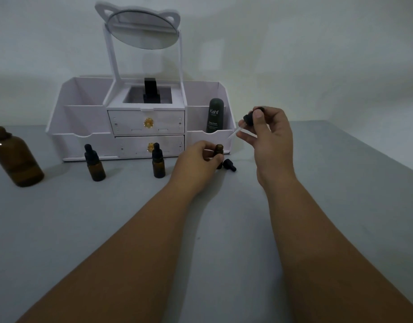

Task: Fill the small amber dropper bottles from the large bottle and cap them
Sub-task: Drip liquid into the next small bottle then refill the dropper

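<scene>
My left hand (198, 159) grips a small amber bottle (219, 150) that stands uncapped on the grey table. Above and to its right, my right hand (267, 134) pinches a black dropper cap (249, 118), its glass pipette (234, 133) slanting down-left toward the bottle's mouth without touching it. Another black cap (229, 164) lies on the table just right of the held bottle. Two capped small amber bottles (94, 163) (158, 164) stand further left. The large amber bottle (15, 157) stands uncapped at the far left edge.
A white organiser (140, 122) with two drawers, a cat-ear mirror (142, 29) and a dark "Kahf" tube (214, 115) stands at the back against the wall. The table's right edge (375, 145) runs diagonally behind my right hand.
</scene>
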